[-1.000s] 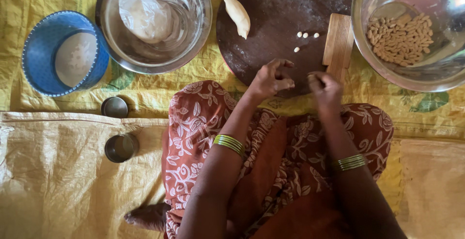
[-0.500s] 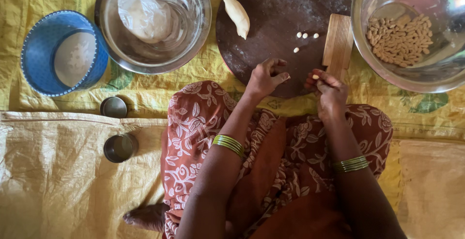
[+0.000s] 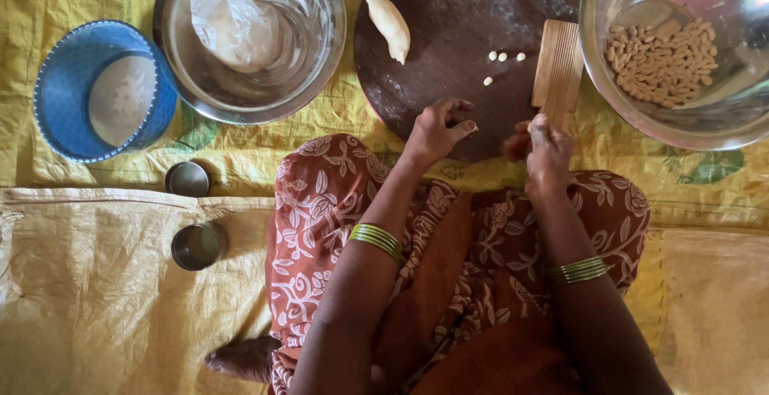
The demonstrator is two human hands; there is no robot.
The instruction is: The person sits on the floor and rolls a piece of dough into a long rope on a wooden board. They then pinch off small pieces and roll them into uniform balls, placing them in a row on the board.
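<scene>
Fingers [image 3: 458, 108] curled, four dough bits [image 3: 503, 57]; two bowls [image 3: 320, 50]; one ridged paddle [image 3: 558, 62]

— Where are we looking from?

— From the person's own head, pointing almost straight down. We see the patterned lap at the bottom of the view, with both forearms running up from the lower edge toward the middle.

— How near are we?

— About seated head height over the floor. The round dark board [image 3: 465, 50] sits at top centre. The steel bowl [image 3: 320, 50] on the left and the other steel bowl [image 3: 609, 114] on the right are cut by the top edge.

— Do we have a second view?

— No, only this one, so no part of the scene is shared.
</scene>
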